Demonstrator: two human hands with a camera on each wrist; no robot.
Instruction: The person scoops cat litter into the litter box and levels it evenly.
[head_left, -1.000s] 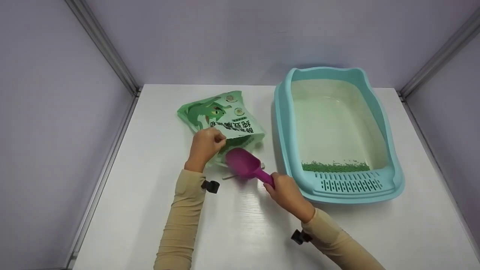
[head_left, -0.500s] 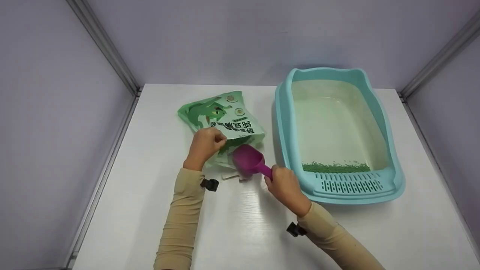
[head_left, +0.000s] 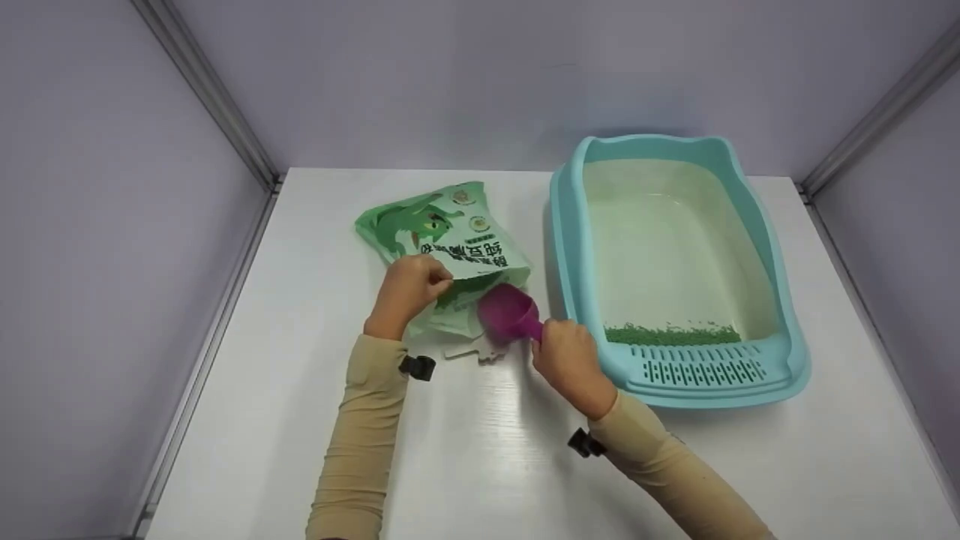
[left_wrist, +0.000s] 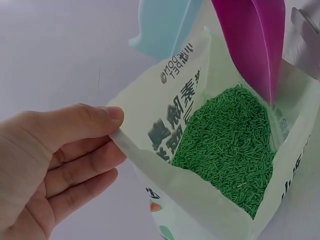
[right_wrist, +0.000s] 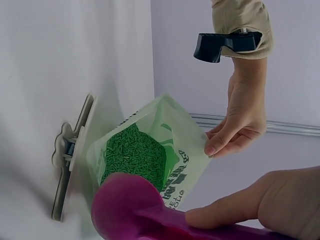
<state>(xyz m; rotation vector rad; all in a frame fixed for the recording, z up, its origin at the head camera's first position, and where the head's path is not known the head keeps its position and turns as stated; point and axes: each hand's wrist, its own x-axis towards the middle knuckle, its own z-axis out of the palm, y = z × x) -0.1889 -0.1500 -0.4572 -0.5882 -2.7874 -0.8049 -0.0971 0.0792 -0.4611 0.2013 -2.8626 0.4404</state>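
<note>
The left hand [head_left: 411, 289] pinches the edge of an opened cat litter bag [head_left: 442, 225] between thumb and fingers, lifting its mouth. Green litter pellets [left_wrist: 225, 145] fill the bag's inside, seen in both wrist views. In the right hand [head_left: 571, 364] is a magenta litter scoop [head_left: 506, 311], gripped by its handle, with the thumb [right_wrist: 220, 212] along it. The scoop's tip stands at the mouth of the bag in the left wrist view. Whether the scoop touches the bag or holds any pellets cannot be told.
A light blue litter box [head_left: 682, 247] stands to the right, with a strip of green pellets [head_left: 671, 334] along its near inner end. A pale bag clip [right_wrist: 65, 155] lies on the white table [head_left: 480, 450] beside the bag, partly behind the scoop in the head view.
The right hand has moved the scoop up and a little to the right across the bag's mouth, uncovering more of the clip. The left hand keeps its pinch on the bag's edge.
</note>
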